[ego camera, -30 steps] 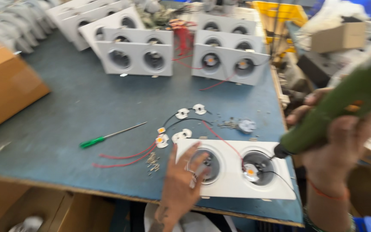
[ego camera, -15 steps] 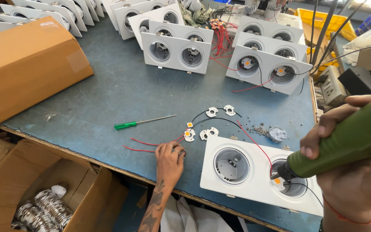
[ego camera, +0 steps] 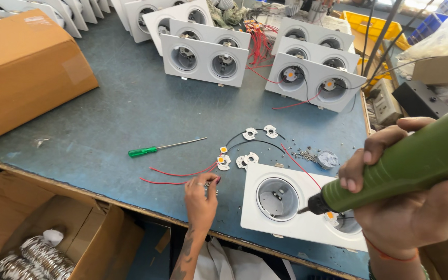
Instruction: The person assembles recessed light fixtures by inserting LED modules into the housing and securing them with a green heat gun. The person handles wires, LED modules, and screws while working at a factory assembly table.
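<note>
At the near edge of the blue bench (ego camera: 130,109), one white twin-hole lamp housing (ego camera: 291,205) lies flat, its two round openings side by side. The right hand (ego camera: 408,207) is wrapped tight around a green electric screwdriver (ego camera: 405,166), fingers curled over the barrel — the tip is down at the rim of the housing's right opening, beside a small orange LED chip. The left hand (ego camera: 200,197) rests just left of the housing, fingers bunched, pinching small screws (ego camera: 208,187) against the bench top; it does not touch the housing. Two red wires (ego camera: 175,175) run leftward from under its fingertips. Just beyond lie four small white LED holders (ego camera: 247,148) joined by black leads, a scatter of tiny screws and a round magnet-like disc (ego camera: 327,158) to their right, and one green-handled screwdriver (ego camera: 164,148) to the left. Farther back stand more twin housings in rows — at least six — and a cardboard box (ego camera: 22,67) at far left.
</note>
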